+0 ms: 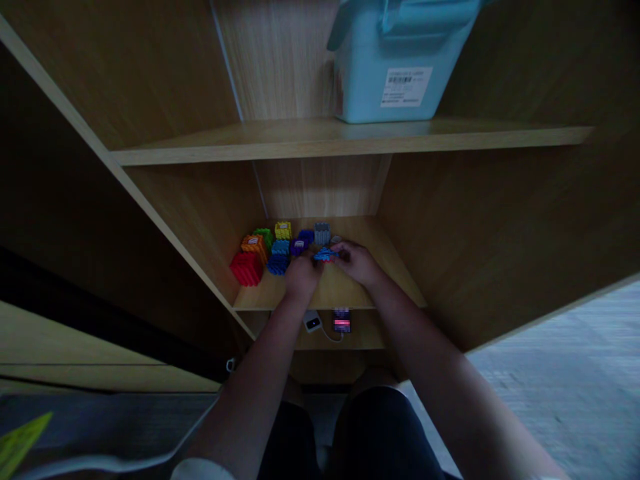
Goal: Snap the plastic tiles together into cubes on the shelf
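Two hands meet on the lower shelf [395,283]: the left hand [301,276] and the right hand [357,262] both pinch a small blue piece [325,255] just beside the coloured blocks [273,252], apparently mid-handling, so any next move asks for a steady grip.
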The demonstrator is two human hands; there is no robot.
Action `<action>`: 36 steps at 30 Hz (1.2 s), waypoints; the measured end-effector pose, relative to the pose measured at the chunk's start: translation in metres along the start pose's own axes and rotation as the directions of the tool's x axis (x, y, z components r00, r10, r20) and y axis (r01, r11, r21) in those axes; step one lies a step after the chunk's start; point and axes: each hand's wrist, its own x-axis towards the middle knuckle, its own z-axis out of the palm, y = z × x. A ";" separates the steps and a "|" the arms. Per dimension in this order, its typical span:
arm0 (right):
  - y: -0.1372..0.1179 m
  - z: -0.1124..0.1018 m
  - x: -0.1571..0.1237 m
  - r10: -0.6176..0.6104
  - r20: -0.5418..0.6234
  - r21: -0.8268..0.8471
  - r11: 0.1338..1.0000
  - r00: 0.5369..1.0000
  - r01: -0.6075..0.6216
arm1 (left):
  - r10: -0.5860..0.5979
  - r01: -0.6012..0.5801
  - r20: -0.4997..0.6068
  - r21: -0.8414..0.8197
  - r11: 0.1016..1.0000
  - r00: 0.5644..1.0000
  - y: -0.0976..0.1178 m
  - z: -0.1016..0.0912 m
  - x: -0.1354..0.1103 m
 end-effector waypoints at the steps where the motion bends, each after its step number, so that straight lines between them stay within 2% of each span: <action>1: -0.001 0.000 0.000 -0.011 -0.003 -0.001 1.000 1.000 0.011 | -0.005 0.005 -0.008 -0.007 1.000 1.000 0.000 0.000 0.000; 15: -0.007 -0.004 0.001 -0.031 -0.007 -0.062 0.998 1.000 0.030 | -0.001 -0.002 -0.047 -0.059 0.998 0.999 -0.001 0.001 0.000; 30: -0.011 -0.006 0.002 -0.071 -0.003 -0.037 0.997 0.997 0.071 | 0.001 -0.005 -0.058 -0.067 0.998 0.998 -0.002 0.003 0.000; 36: -0.011 -0.005 0.001 -0.047 -0.021 -0.034 0.998 0.999 0.046 | -0.020 0.010 -0.098 -0.099 0.995 0.995 -0.001 0.004 -0.001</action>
